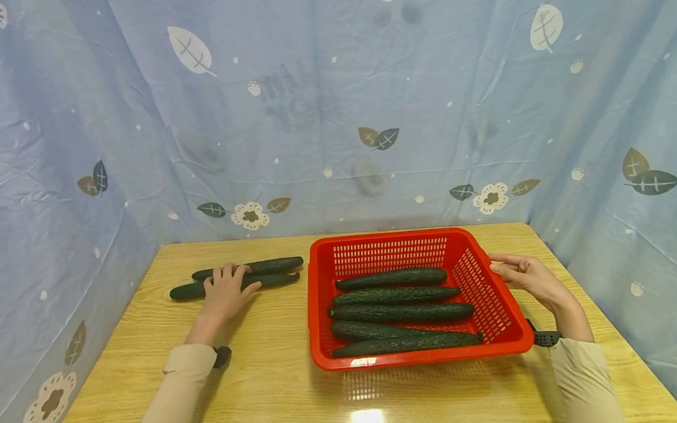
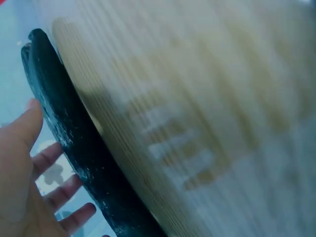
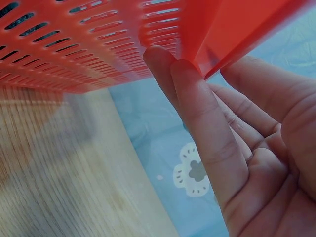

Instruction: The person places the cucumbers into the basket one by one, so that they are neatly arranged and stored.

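Note:
Two dark green cucumbers lie side by side on the table at the left in the head view: a rear cucumber (image 1: pixel 278 265) and a front cucumber (image 1: pixel 278 280). My left hand (image 1: pixel 222 298) is over them, fingers spread and thumb toward the right; in the left wrist view its fingertips come right up to a cucumber (image 2: pixel 74 116). At the right, my right hand (image 1: pixel 528 280) holds the side rim of a red plastic basket (image 1: pixel 317 307), with thumb and fingers on either side of the lip in the right wrist view. Several bumpy cucumbers (image 1: pixel 402 312) lie crosswise inside the basket.
The wooden table (image 1: pixel 258 393) has a glossy light reflection near its front edge. Blue patterned curtain (image 1: pixel 317 106) encloses it at the back and both sides. The basket's left rim stands close to the right ends of the loose cucumbers.

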The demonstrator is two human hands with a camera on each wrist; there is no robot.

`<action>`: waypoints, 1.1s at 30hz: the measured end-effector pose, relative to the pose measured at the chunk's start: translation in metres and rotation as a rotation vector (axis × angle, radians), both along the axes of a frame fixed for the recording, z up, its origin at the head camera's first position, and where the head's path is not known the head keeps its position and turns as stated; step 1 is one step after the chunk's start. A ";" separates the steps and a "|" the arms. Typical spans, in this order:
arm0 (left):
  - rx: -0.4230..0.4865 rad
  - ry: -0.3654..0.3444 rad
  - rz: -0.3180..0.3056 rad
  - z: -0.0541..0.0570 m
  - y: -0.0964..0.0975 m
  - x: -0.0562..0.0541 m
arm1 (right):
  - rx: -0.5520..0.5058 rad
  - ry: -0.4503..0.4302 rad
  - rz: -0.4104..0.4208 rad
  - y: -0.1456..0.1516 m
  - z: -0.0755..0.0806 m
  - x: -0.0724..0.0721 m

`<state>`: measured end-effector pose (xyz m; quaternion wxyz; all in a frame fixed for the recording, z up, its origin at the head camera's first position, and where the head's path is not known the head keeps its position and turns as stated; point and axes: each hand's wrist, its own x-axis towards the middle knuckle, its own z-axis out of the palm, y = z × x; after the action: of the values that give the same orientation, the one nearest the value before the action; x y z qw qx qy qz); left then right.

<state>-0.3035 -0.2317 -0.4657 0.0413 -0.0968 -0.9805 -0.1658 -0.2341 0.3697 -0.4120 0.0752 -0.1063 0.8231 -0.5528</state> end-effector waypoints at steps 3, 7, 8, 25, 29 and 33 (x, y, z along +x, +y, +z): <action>0.008 -0.029 0.009 -0.001 -0.004 -0.002 | 0.006 -0.002 0.000 0.000 0.000 0.000; 0.005 -0.064 0.022 -0.003 -0.007 -0.001 | 0.013 -0.009 -0.007 -0.001 0.000 -0.001; -0.001 -0.069 0.024 -0.003 -0.008 -0.001 | 0.014 -0.011 -0.008 -0.002 0.000 -0.001; -0.062 -0.084 0.017 -0.004 -0.005 -0.002 | 0.052 -0.014 -0.015 -0.001 0.002 -0.001; -0.067 -0.085 -0.018 -0.006 -0.010 -0.002 | 0.045 -0.016 -0.013 0.000 0.001 -0.001; -0.058 -0.090 -0.061 -0.011 -0.015 -0.004 | 0.029 -0.020 -0.007 0.000 -0.001 -0.001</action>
<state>-0.3078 -0.2471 -0.4764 -0.0108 -0.1204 -0.9824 -0.1427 -0.2348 0.3699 -0.4125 0.0831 -0.0968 0.8306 -0.5421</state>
